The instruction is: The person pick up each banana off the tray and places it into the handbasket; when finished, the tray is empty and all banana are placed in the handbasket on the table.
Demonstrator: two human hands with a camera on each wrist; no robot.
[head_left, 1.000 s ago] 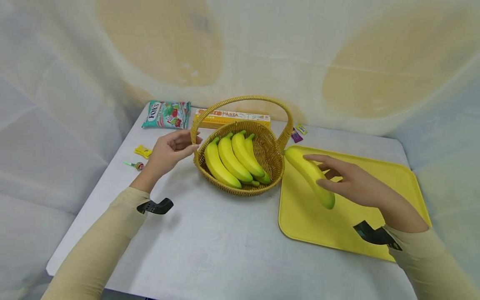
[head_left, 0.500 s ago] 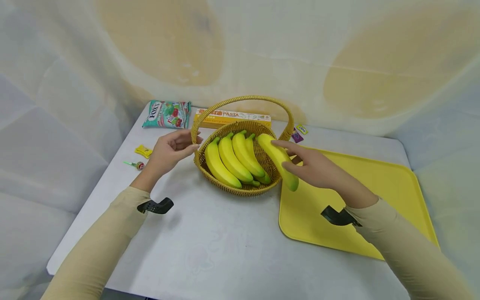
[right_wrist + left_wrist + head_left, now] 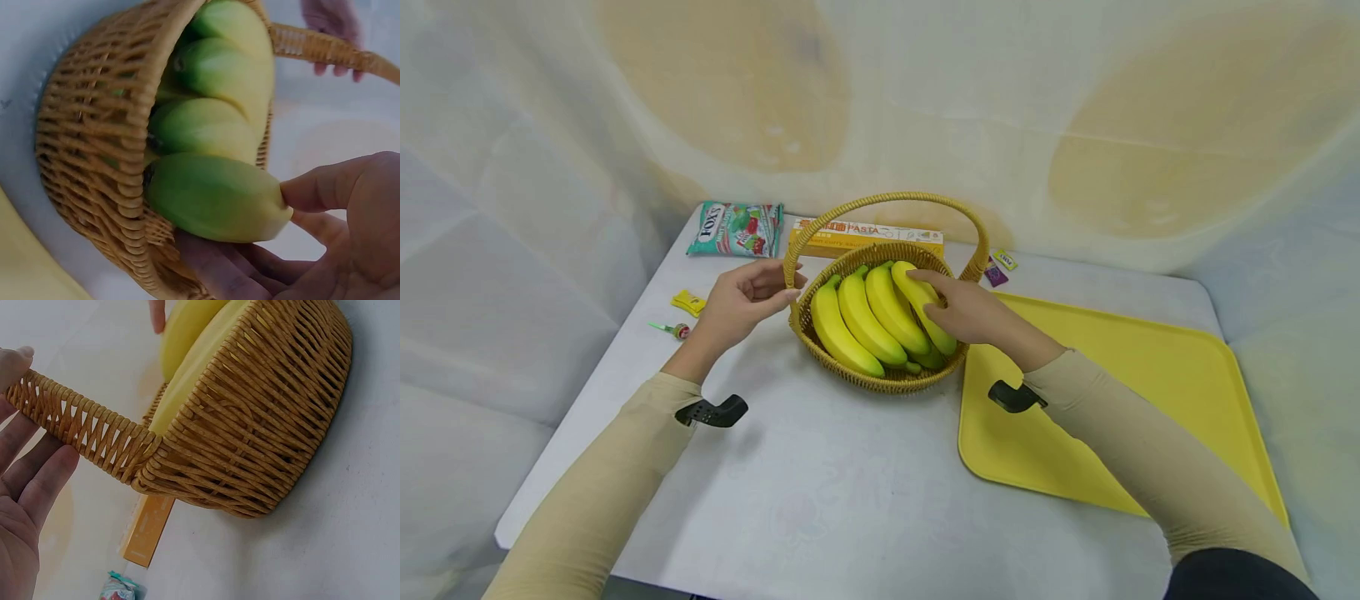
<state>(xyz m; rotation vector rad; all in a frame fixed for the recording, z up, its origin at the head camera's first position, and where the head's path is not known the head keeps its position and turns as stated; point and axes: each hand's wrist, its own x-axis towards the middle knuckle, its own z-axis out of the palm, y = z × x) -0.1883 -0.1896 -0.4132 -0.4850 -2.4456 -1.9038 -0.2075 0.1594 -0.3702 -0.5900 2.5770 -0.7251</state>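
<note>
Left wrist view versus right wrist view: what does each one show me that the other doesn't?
Only the left wrist view shows the orange pasta box and the candy bag beyond the basket.

Only the right wrist view shows the right hand holding a banana at the rim, beside the green tips of three more, and a corner of the yellow tray.

Both show the wicker basket, its handle and the left hand.

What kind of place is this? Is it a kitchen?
Probably not a kitchen: more likely a staged recording corner. A draped cloth backdrop surrounds a plain white table holding a basket and a yellow tray.
</note>
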